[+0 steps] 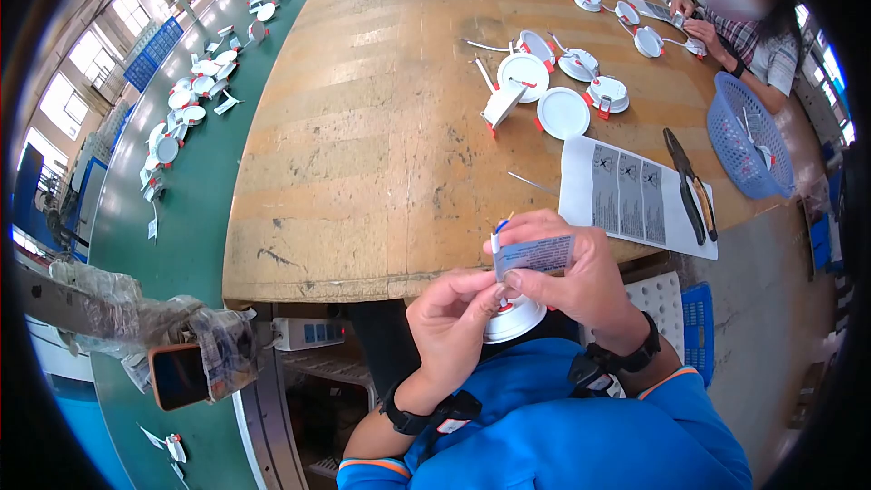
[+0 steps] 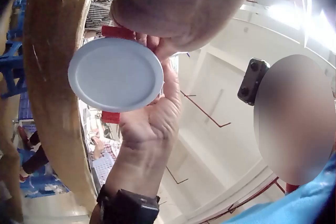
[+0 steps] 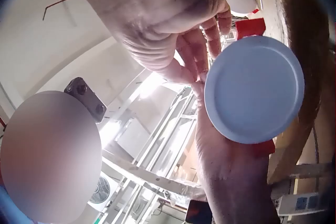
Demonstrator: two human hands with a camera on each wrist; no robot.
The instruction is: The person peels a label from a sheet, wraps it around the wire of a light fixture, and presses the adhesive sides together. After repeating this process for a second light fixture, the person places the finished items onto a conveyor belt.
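In the head view, a round white lamp [image 1: 514,321] with red clips is at the table's near edge, under both hands. My left hand [image 1: 449,322] pinches at its upper part, thumb and fingertips by the lower left corner of a grey printed label [image 1: 537,256]. My right hand [image 1: 581,277] pinches that label between thumb and fingers. A white cable [image 1: 495,245] with a blue wire end stands up beside the label. Both wrist views show the flat lamp face [image 2: 115,74] [image 3: 254,89]; it hides part of the fingers. What lies behind the label is hidden.
Several white lamps [image 1: 562,113] lie across the table [image 1: 336,127]. A label sheet [image 1: 585,191] lies right, with dark scissors [image 1: 687,183] on it. A blue basket [image 1: 748,150] and another person are at right. A green conveyor [image 1: 195,209] with lamps runs left, near a phone [image 1: 179,376].
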